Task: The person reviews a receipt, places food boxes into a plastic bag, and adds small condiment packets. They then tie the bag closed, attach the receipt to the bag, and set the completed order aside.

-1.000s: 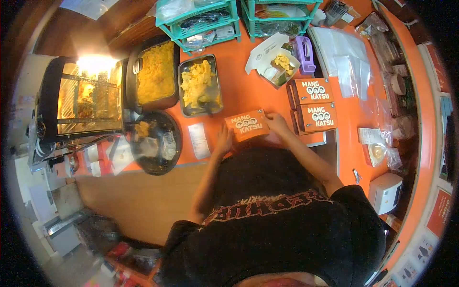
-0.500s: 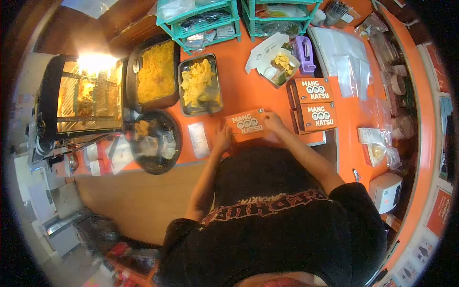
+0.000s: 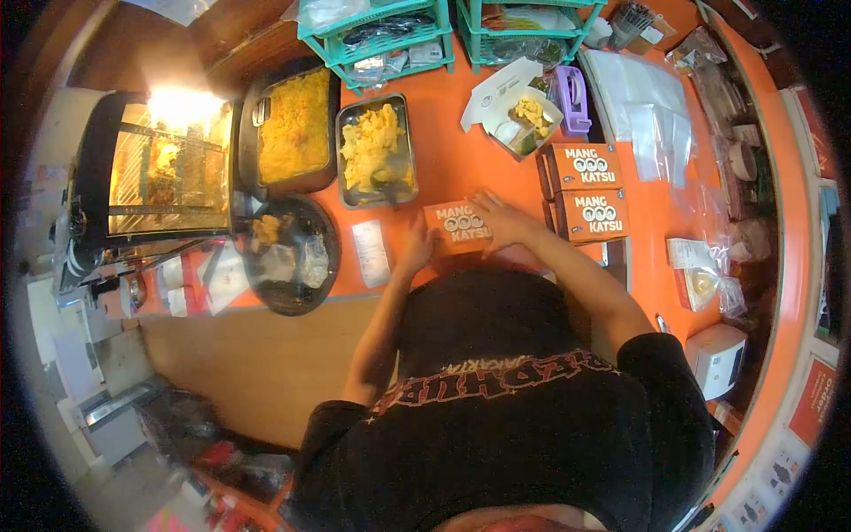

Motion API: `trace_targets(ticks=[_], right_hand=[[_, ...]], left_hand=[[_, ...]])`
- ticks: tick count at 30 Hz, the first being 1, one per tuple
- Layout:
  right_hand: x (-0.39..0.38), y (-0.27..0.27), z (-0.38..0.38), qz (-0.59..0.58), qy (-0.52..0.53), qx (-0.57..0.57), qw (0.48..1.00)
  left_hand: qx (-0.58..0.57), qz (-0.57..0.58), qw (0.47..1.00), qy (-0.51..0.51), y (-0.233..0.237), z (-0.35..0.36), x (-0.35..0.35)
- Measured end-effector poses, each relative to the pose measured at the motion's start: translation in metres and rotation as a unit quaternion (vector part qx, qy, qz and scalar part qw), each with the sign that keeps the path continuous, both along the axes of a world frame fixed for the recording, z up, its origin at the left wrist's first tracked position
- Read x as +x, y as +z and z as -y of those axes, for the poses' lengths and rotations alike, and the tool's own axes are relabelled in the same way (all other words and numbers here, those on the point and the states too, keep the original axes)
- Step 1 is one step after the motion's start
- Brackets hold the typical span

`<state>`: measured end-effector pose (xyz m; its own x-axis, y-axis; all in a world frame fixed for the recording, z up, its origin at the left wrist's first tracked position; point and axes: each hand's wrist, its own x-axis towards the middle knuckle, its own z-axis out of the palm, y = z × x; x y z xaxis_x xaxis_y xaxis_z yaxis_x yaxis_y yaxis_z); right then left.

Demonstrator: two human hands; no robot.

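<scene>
Viewed left to right, the work surface begins with a lit glass cabinet. Beside it: a dark round pan bearing yellow-orange pieces and crumpled clear plastic. Above the pan, a deep tray is filled with orange-yellow crumbs; just right of that, a metal tray contains yellow pieces. A paper slip lies below the metal tray.

Left hand: fingers partly bent, touching the left end of an orange box; whether they grip or only press cannot be told. Box position: closed, lettered side up, between the two hands at the counter's near edge. Right hand: fingers spread, laid over the box's right end, not closed round it.

Above right, an open white carton contains yellow pieces and something green, near a purple dispenser. Below these, closed lettered boxes sit together; clear bags lie farther right.
</scene>
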<state>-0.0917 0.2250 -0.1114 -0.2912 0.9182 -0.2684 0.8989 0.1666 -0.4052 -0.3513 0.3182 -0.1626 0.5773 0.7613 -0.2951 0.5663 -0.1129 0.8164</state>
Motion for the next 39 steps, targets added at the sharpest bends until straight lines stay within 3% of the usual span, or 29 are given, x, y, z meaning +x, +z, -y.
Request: trace_targets(ticks=[3, 6, 11, 15, 18, 19, 22, 25, 28, 30, 31, 32, 34, 36, 37, 39], right_hand=[[0.0, 0.034, -0.008, 0.028, 0.026, -0.072, 0.997], [0.006, 0.021, -0.009, -0.023, 0.044, -0.039, 0.998], [0.009, 0.002, -0.006, -0.033, 0.043, -0.03, 0.998], [0.005, 0.027, 0.003, -0.027, 0.039, -0.08, 0.996], [0.0, 0.022, 0.01, 0.01, 0.049, -0.1, 0.994], [-0.003, 0.009, 0.015, 0.056, 0.07, -0.032, 0.995], [-0.01, -0.006, 0.029, -0.025, 0.004, 0.076, 0.997], [-0.005, -0.035, 0.027, 0.013, 0.033, 0.162, 0.986], [-0.025, -0.062, 0.03, 0.171, 0.023, 0.217, 0.961], [-0.03, -0.064, 0.039, -0.149, -0.067, 0.183, 0.969], [-0.027, -0.067, 0.041, -0.183, -0.061, 0.17, 0.966], [-0.024, -0.071, 0.044, -0.216, -0.056, 0.156, 0.962], [-0.021, -0.086, 0.047, -0.036, 0.052, 0.139, 0.988], [-0.014, -0.034, 0.052, -0.144, -0.03, 0.146, 0.978], [-0.012, -0.011, 0.051, -0.198, -0.07, 0.151, 0.966], [-0.005, -0.018, 0.054, -0.203, -0.106, 0.169, 0.959]], left_hand=[[0.277, -0.023, 0.958, -0.069, 0.057, 0.015, 0.006], [0.269, -0.116, 0.924, -0.245, 0.07, 0.012, 0.005], [0.343, -0.091, 0.9, -0.254, 0.034, 0.001, 0.0], [0.412, -0.1, 0.868, -0.257, 0.01, -0.004, -0.005], [0.328, -0.055, 0.91, -0.246, 0.023, 0.015, -0.008], [0.314, -0.04, 0.916, -0.246, 0.024, 0.018, -0.009], [0.318, -0.097, 0.906, -0.261, 0.019, 0.015, -0.008], [0.384, -0.047, 0.895, -0.222, 0.018, 0.015, -0.002], [0.301, -0.039, 0.917, -0.257, 0.05, -0.01, 0.035], [0.27, 0.002, 0.924, -0.271, 0.075, -0.015, 0.086], [0.256, 0.023, 0.926, -0.276, 0.081, -0.02, 0.117], [0.266, 0.02, 0.927, -0.265, 0.045, -0.026, 0.15], [0.287, -0.025, 0.913, -0.289, 0.016, -0.029, 0.2], [0.312, -0.108, 0.874, -0.356, 0.038, -0.028, 0.232], [0.3, -0.106, 0.882, -0.347, 0.032, -0.029, 0.239], [0.273, -0.104, 0.897, -0.331, 0.018, -0.028, 0.246]])
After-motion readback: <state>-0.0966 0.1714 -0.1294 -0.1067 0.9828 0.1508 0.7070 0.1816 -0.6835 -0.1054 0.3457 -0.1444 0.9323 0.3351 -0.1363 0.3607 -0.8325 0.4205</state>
